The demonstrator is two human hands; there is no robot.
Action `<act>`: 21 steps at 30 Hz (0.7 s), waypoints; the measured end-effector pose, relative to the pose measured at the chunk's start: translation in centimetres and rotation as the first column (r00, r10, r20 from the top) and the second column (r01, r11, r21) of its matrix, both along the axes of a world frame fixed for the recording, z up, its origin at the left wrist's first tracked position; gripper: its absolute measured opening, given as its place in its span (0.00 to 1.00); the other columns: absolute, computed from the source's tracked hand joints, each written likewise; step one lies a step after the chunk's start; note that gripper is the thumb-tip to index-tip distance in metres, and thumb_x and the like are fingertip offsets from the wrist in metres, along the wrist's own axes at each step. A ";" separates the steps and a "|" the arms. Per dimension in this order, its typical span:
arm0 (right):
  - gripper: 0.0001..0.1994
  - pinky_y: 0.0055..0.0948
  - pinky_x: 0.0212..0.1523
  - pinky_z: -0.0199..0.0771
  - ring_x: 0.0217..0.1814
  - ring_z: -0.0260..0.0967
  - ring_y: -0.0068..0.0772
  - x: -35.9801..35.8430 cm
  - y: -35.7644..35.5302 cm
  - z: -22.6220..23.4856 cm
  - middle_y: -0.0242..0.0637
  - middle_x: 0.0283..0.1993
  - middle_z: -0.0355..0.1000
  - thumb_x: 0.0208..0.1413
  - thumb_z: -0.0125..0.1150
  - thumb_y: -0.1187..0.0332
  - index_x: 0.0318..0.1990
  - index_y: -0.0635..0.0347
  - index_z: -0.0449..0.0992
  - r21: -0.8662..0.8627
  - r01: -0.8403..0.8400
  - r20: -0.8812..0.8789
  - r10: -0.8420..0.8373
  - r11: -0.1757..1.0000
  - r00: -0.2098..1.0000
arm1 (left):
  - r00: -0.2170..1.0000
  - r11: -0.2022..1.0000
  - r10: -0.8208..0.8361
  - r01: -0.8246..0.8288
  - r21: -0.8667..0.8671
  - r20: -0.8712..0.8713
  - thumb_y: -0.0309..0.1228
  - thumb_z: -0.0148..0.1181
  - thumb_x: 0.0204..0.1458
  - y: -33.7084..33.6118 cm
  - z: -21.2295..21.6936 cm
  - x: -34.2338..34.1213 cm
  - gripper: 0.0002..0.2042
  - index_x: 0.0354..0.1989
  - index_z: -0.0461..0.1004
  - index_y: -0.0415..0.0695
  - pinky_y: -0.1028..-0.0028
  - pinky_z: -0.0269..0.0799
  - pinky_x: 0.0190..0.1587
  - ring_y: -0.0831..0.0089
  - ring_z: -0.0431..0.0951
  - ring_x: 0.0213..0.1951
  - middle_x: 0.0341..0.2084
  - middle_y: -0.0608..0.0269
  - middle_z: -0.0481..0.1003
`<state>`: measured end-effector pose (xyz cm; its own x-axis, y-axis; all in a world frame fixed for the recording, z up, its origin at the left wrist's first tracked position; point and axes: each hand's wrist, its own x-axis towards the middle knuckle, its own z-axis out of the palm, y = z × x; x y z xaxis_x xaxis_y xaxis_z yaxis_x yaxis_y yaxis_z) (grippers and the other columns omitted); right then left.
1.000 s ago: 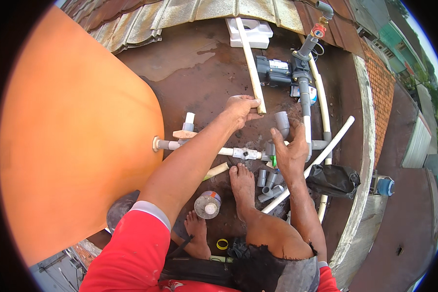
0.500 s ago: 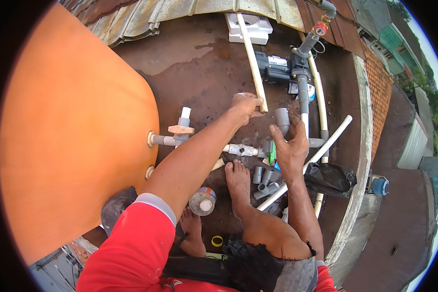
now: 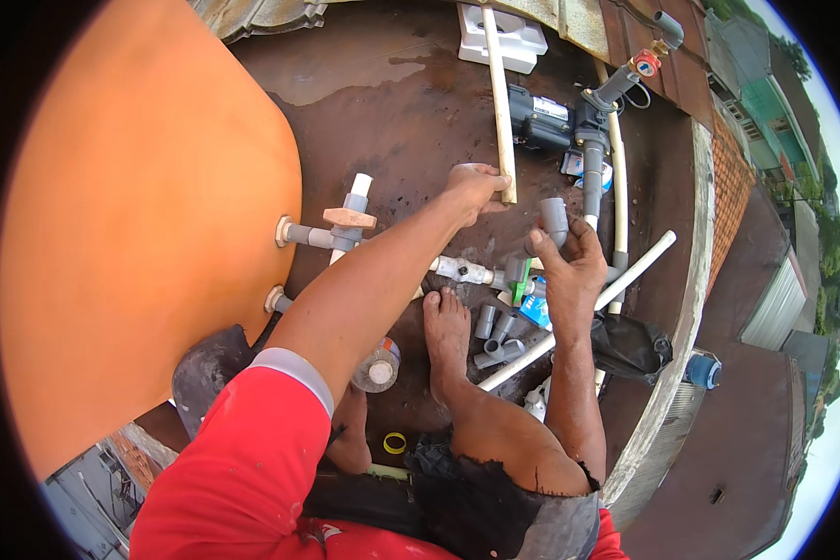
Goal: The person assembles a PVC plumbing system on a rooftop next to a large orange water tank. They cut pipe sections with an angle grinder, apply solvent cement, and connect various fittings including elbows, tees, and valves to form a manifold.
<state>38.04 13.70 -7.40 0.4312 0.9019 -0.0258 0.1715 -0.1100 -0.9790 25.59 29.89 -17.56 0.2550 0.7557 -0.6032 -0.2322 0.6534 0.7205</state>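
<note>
My left hand (image 3: 478,189) is closed on the near end of a cream-white pipe (image 3: 497,93), which runs away from me to the roof tiles. Just right of that end, my right hand (image 3: 569,266) grips a grey elbow fitting (image 3: 554,222) between thumb and fingers. The elbow's wide mouth points up and away, apart from the pipe. Below my hands lies a line of joined pipe with a white fitting (image 3: 462,270) and a green-and-grey valve (image 3: 519,276). Part of this line is hidden behind my left forearm and right hand.
An orange tank (image 3: 149,224) fills the left side. A dark pump (image 3: 543,119) stands beyond my hands, with upright grey piping (image 3: 593,177). Loose grey fittings (image 3: 499,350), a tin (image 3: 379,366) and a yellow tape roll (image 3: 395,442) lie near my feet. A ledge (image 3: 681,327) bounds the right.
The elbow has turned more upright, and my right hand's fingers now show around it. My left hand stays on the pipe end. The whole view has shifted slightly.
</note>
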 end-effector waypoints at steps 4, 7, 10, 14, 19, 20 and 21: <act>0.28 0.28 0.51 0.82 0.52 0.80 0.27 -0.1 0.0 1.1 0.49 0.53 0.83 0.61 0.78 0.72 0.64 0.77 0.73 -0.033 -0.007 -0.057 0.005 0.999 0.998 | 0.998 0.998 -0.046 0.047 -0.036 0.034 0.26 0.69 0.64 -0.5 0.0 -0.5 0.12 0.52 0.75 0.36 0.58 0.92 0.42 0.60 0.88 0.39 0.43 0.51 0.83; 0.28 0.28 0.50 0.82 0.52 0.80 0.27 -0.3 -0.3 1.2 0.49 0.53 0.83 0.61 0.79 0.71 0.64 0.76 0.74 -0.054 -0.004 0.029 0.006 0.999 1.000 | 0.996 0.995 -0.085 0.085 -0.061 -0.003 0.28 0.69 0.64 -0.6 0.2 -0.4 0.13 0.53 0.76 0.37 0.57 0.92 0.39 0.59 0.89 0.36 0.42 0.51 0.83; 0.29 0.29 0.50 0.83 0.52 0.80 0.27 -0.3 -0.3 0.3 0.48 0.52 0.83 0.60 0.80 0.70 0.64 0.75 0.74 -0.019 -0.017 0.065 0.018 1.000 0.998 | 0.996 0.994 -0.088 0.087 -0.064 -0.027 0.29 0.69 0.65 -0.4 -0.1 -0.3 0.12 0.52 0.76 0.40 0.57 0.91 0.38 0.58 0.89 0.36 0.41 0.50 0.83; 0.29 0.30 0.50 0.83 0.52 0.79 0.28 -0.3 -0.4 -0.6 0.47 0.51 0.83 0.59 0.82 0.69 0.63 0.74 0.75 0.023 -0.036 0.168 0.031 0.999 0.985 | 0.994 0.992 -0.107 0.107 -0.064 -0.006 0.29 0.68 0.65 -0.3 -0.6 -0.7 0.11 0.52 0.76 0.41 0.58 0.91 0.36 0.59 0.89 0.35 0.40 0.50 0.84; 0.28 0.30 0.50 0.83 0.50 0.78 0.27 -0.7 -0.4 -0.2 0.45 0.49 0.82 0.59 0.81 0.69 0.61 0.75 0.75 0.014 -0.025 0.177 0.022 1.000 0.984 | 0.992 0.988 -0.129 0.129 -0.085 0.003 0.30 0.67 0.65 -0.5 -0.4 -0.8 0.13 0.55 0.75 0.42 0.59 0.91 0.34 0.61 0.89 0.32 0.39 0.51 0.84; 0.28 0.30 0.50 0.82 0.50 0.78 0.27 -0.8 -0.4 -0.2 0.45 0.49 0.82 0.59 0.81 0.69 0.61 0.75 0.75 0.014 -0.021 0.184 0.018 1.000 0.983 | 0.991 0.987 -0.134 0.134 -0.085 0.006 0.31 0.67 0.65 -0.5 -0.5 -0.9 0.14 0.56 0.74 0.42 0.59 0.90 0.34 0.61 0.89 0.32 0.39 0.51 0.84; 0.28 0.30 0.50 0.82 0.50 0.78 0.26 -0.7 -0.3 -0.3 0.44 0.48 0.82 0.59 0.81 0.69 0.61 0.75 0.75 0.022 -0.024 0.185 0.020 0.999 0.982 | 0.990 0.986 -0.140 0.140 -0.086 0.008 0.31 0.67 0.66 -0.5 -0.5 -1.0 0.15 0.56 0.74 0.42 0.60 0.90 0.33 0.61 0.89 0.31 0.39 0.51 0.84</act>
